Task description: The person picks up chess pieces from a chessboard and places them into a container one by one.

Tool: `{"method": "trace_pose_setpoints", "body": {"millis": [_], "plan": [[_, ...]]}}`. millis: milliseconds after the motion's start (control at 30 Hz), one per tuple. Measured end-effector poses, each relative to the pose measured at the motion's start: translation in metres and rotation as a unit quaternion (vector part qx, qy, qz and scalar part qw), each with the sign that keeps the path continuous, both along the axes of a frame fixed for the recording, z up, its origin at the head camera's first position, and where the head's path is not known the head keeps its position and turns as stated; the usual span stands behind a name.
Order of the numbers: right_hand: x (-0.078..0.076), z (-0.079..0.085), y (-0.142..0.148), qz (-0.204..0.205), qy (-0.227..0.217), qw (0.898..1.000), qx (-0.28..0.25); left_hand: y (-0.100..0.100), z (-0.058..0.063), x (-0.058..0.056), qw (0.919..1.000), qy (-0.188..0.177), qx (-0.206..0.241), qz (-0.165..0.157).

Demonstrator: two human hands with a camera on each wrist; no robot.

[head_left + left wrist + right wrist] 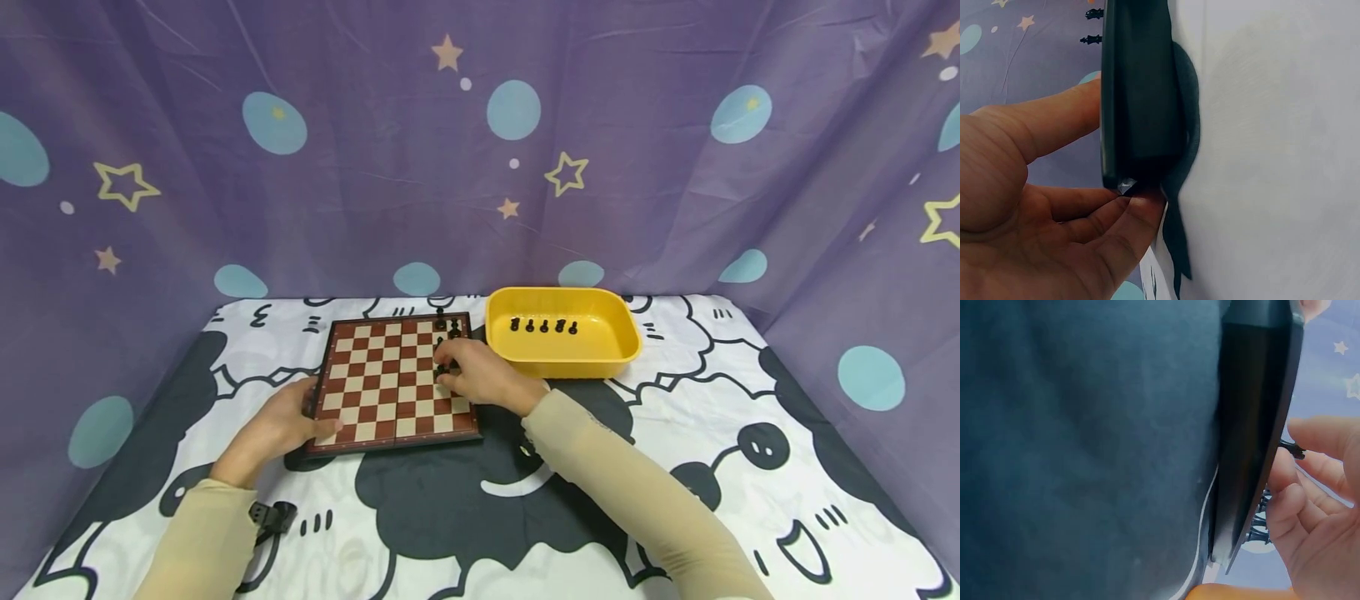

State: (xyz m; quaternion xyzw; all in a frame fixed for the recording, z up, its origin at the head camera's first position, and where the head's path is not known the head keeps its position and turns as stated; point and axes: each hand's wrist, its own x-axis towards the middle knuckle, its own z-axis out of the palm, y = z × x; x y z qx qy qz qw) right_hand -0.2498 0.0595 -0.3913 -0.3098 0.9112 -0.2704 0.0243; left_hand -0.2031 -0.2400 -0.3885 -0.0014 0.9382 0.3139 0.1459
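Note:
A red and cream checkered chessboard with a dark frame lies on the cloth. My left hand holds its left side, thumb over the top and fingers against the edge and underside, as the left wrist view shows. Over the board's right side, my right hand pinches a black chess piece between thumb and fingers; it is at the board surface, and its kind is partly hidden. Other black chess pieces stand upright along the far right of the board, some of them behind the right hand.
Right of the board sits a yellow tray with several black chess pieces in a row inside. A patterned cloth covers the table. Purple curtain hangs behind and at both sides. A black strap device is on the left wrist.

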Motion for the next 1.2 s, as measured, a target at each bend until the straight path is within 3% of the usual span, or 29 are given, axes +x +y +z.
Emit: {"method": "trace_pose_setpoints", "body": {"millis": [700,1200], "plan": [[-0.005,-0.004,-0.003,-0.007,0.007,1.0,0.008,-0.002,-0.002,-0.002,1.0,0.004,0.0,0.0],[0.007,0.012,0.009,0.014,0.043,0.998,-0.034,-0.002,-0.002,0.0,0.9999,0.015,0.005,-0.008]]}}
